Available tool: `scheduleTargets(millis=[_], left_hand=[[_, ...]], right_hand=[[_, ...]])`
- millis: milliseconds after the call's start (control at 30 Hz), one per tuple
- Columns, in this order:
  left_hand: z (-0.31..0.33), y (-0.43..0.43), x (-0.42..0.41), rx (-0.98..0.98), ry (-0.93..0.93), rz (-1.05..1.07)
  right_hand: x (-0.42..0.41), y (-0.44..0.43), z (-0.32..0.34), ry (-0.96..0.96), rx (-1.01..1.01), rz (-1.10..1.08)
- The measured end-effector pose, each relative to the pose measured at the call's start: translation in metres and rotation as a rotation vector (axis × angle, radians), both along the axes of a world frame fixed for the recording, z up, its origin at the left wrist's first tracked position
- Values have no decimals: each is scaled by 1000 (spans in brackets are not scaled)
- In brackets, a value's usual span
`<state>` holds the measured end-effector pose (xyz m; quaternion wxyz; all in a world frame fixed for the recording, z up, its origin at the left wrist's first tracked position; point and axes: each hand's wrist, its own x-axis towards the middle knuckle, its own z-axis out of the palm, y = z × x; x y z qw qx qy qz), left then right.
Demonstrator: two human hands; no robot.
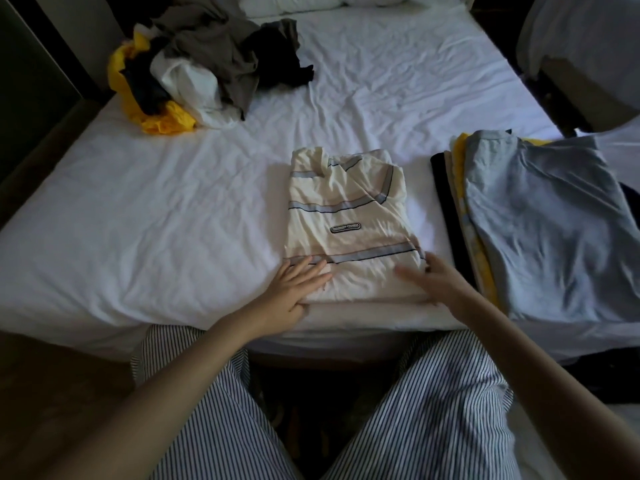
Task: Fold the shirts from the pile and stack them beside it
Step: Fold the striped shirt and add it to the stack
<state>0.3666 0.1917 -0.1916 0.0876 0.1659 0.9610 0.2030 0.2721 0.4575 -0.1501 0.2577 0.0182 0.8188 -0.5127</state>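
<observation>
flat hands on the folded cream shirt [349,220] at the bed's [138,220] near edge
left hand [298,289] lies straight-fingered on its near left corner; right hand [436,282], blurred, looks spread at the right hem. soft, limp, light: lift under both sides. stack [540,230] just right hides its lower shirts; far pile [207,71] tangled.

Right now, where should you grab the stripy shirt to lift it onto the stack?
Probably by its two near corners, coming from the near side. The shirt lies folded flat, and the left hand and right hand are at that edge. Slide fingers under so the folds hold.
</observation>
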Motion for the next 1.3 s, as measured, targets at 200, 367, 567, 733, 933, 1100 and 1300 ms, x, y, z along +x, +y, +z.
scheduleTargets(millis=[200,367,567,733,933,1100,1300], left_hand=[[12,-19,18,311,-64,140],[4,-1,35,58,155,86],[12,17,30,286,323,385],[20,30,30,101,317,435],[27,24,19,109,235,495],[23,8,34,-36,202,330],[14,1,42,-99,105,248]], right_hand=[[17,30,-8,-47,-227,87],[23,9,-3,-147,-192,4],[30,12,-1,-180,-313,-157],[29,4,9,-240,-450,-230],[20,2,22,-265,-533,-207],[30,21,2,-208,-279,-121],[26,19,6,-230,-62,31]])
